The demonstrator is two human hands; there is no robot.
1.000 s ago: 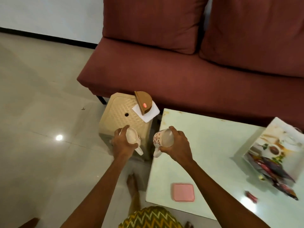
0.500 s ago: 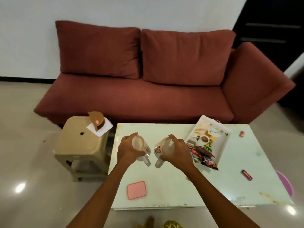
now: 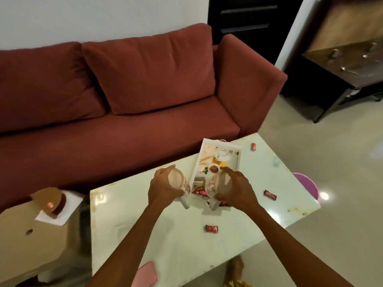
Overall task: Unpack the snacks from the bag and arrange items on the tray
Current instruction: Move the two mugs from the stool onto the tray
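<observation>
- A dark red sofa stands along a pale wall, and in front of it sits a low worktop with a glossy pale green top.
- A white tray with a printed tea picture on its floor lies near the worktop's far edge; red snack packets lie at its near end, partly hidden by the hands.
- The left hand is curled around a white mug with red print, gripping it from above over the worktop, just left of the tray, handle pointing toward the person.
- The right hand is closed over the rim of a second mug of the same kind, held above the tray's near end.
- Three small red wrapped sweets lie loose on the worktop: one near the front, one to the right of the right hand, one close to the far corner.
- A pink square item lies at the worktop's near edge.
- To the left stands a beige plastic stool carrying a white paper with a brown rounded object on it.
- A purple round thing shows past the worktop's right edge.
</observation>
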